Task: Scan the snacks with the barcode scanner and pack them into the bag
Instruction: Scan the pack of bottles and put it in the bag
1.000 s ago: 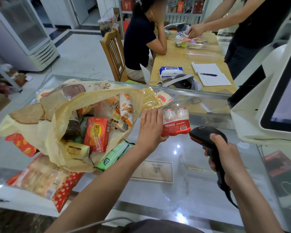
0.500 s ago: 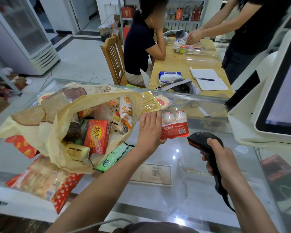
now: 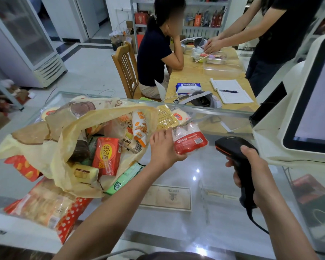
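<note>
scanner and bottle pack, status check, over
Left hand holds red-wrapped bottle pack, barcode facing up. Right hand grips barcode scanner, head aimed at pack from close by. Yellow bag lies open beside it, nothing between.

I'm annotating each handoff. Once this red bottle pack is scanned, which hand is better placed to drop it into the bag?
Left. The left hand already grips the bottle pack, beside the open yellow bag. The right hand holds the scanner, farther from the bag.

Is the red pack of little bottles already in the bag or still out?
Out. The left hand holds the bottle pack above the glass counter, beside the bag.
</note>
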